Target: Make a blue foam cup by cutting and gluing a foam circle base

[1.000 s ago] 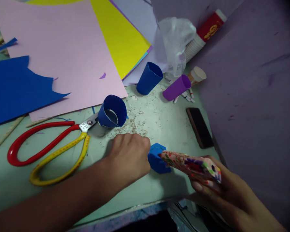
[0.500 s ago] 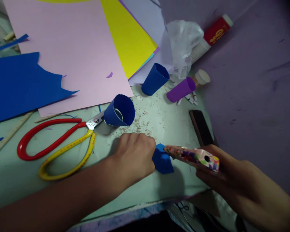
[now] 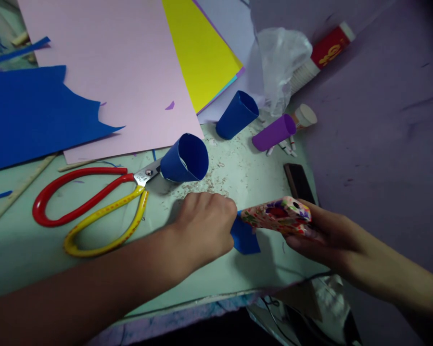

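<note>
From the head camera, the left hand (image 3: 205,226) is curled into a loose fist, fingers pinched on the left edge of a small blue paper piece (image 3: 246,239) that rests on the pale green table (image 3: 209,274) near its front edge. The right hand (image 3: 321,235) is wrapped around a flower-patterned glue gun (image 3: 276,216), whose tip touches the blue paper piece from the right. Farther left lie red and yellow scissors (image 3: 90,206), their blades running into a blue paper cup (image 3: 185,158) on its side. Beyond sit another blue cup (image 3: 237,115), a purple cup (image 3: 274,133), pink paper (image 3: 111,72) and a dark phone (image 3: 299,181).
</note>
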{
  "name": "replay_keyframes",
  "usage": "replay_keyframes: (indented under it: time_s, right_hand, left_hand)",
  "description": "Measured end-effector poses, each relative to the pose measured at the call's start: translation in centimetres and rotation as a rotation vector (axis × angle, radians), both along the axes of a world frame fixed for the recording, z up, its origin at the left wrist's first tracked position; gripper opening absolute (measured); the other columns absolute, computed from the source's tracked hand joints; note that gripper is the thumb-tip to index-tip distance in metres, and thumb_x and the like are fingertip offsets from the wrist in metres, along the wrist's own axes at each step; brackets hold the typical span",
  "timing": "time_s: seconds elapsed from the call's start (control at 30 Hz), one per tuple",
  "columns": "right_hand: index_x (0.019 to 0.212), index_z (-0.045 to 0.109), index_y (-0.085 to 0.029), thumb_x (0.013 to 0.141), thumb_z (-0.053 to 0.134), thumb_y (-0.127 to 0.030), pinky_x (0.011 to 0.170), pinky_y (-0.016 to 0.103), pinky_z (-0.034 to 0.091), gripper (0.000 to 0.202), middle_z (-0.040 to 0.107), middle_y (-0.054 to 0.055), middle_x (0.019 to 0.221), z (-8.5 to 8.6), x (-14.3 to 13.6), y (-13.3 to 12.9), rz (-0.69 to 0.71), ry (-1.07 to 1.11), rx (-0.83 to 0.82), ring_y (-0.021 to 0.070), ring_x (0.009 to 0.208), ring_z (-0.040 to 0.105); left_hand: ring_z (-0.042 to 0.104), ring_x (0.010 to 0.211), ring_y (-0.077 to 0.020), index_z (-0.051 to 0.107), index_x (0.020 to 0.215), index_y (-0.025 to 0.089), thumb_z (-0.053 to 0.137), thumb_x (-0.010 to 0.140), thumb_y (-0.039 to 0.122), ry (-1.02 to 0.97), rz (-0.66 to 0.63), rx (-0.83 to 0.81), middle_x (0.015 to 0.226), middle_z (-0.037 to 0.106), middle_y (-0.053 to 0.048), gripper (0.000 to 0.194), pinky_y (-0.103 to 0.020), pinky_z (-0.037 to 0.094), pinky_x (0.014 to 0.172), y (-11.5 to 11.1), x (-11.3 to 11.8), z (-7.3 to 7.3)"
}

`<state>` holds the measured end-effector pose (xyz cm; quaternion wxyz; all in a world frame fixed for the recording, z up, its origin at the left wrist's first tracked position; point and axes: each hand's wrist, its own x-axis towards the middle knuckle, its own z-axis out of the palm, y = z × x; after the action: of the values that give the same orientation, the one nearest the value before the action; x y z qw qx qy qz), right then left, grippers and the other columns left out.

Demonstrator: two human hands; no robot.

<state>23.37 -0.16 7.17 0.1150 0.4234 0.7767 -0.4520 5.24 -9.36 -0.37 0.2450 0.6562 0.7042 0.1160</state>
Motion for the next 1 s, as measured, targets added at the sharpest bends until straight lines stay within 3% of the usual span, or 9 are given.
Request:
replay_keyframes:
  time_s: [0.2, 0.43, 0.67, 1.0]
  right_hand:
    - [0.115, 0.058, -0.021, 0.084, 0.057, -0.038, 0.071, 0.031, 0.056, 0.035, 0.070, 0.007, 0.099, 0.1, -0.6, 0.1, 0.035, -0.032, 0.011, 0.0250, 0.088, 0.065]
    - [0.101, 0.053, -0.023, 0.087, 0.050, -0.040, 0.066, 0.031, 0.053, 0.022, 0.064, 0.003, 0.079, 0.0, -0.6, -0.6, 0.084, -0.114, 0.079, 0.0209, 0.073, 0.062]
    - [0.098, 0.050, -0.023, 0.087, 0.050, -0.037, 0.064, 0.030, 0.052, 0.018, 0.063, 0.003, 0.083, 0.0, -0.4, -0.7, 0.113, -0.119, 0.098, 0.0223, 0.079, 0.063]
    - [0.095, 0.049, -0.023, 0.085, 0.050, -0.034, 0.059, 0.028, 0.049, 0.015, 0.062, 0.002, 0.080, -0.1, -0.2, -1.2, 0.112, -0.134, 0.146, 0.0195, 0.072, 0.060]
  left_hand:
    - [0.068, 0.078, -0.0284, 0.064, 0.082, 0.019, 0.049, 0.073, 0.018, -0.020, 0.012, 0.005, 0.069, 0.066, -0.009, 0.018, -0.037, 0.050, 0.063, -0.2, 0.1, 0.1]
    - [0.067, 0.082, -0.0268, 0.064, 0.082, 0.020, 0.051, 0.070, 0.016, -0.040, 0.007, 0.002, 0.072, 0.066, -0.008, 0.018, -0.036, 0.049, 0.068, -0.1, 0.0, -0.1]
    - [0.066, 0.082, -0.0255, 0.066, 0.082, 0.020, 0.053, 0.070, 0.019, -0.048, -0.017, -0.017, 0.075, 0.066, -0.008, 0.018, -0.035, 0.048, 0.068, 0.3, -0.3, 0.0]
    - [0.068, 0.077, -0.0326, 0.068, 0.081, 0.019, 0.051, 0.067, 0.019, -0.039, 0.004, 0.005, 0.073, 0.068, -0.012, 0.023, -0.039, 0.049, 0.059, 0.4, -0.2, -0.1]
